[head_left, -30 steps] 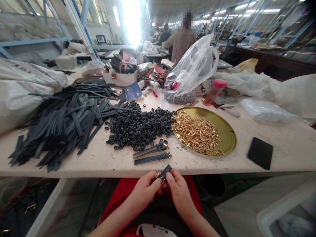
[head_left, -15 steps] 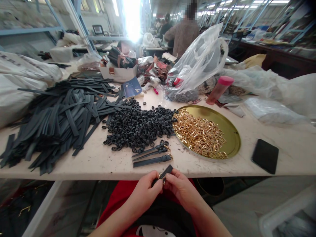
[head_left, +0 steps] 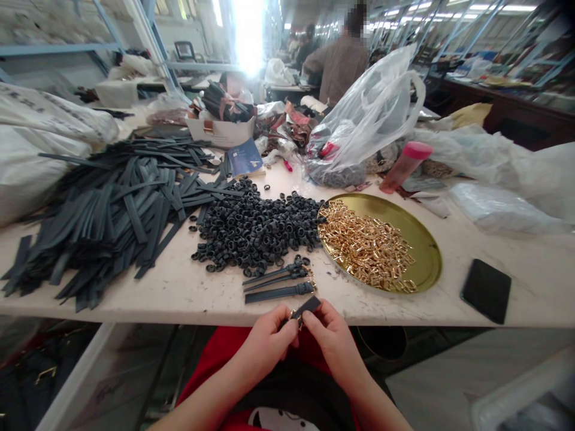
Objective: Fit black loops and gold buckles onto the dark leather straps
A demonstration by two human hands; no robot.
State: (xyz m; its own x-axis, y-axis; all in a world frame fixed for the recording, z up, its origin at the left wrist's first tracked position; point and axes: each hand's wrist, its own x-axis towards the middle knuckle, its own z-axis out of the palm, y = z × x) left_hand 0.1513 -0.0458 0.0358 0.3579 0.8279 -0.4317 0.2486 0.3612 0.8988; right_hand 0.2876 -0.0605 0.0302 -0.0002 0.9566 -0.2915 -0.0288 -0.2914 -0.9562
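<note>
Just in front of the table edge, a short dark strap with a gold buckle is held between both hands. My left hand pinches it near the buckle end. My right hand grips the flat part, thumb on top. Behind them lie several finished-looking straps with gold buckles. A heap of black loops sits beyond those. To its right is a round gold tray bearing a pile of gold buckles. Fingers hide part of the held strap.
Long dark strips are heaped at left, near white sacks. A black phone lies at right. Farther back are a blue booklet, a clear plastic bag and a pink-capped container. A person is in the background.
The right hand has shifted slightly right along the strap, and more of its flat part shows. Both hands still hold it. The whole view has moved a little.
</note>
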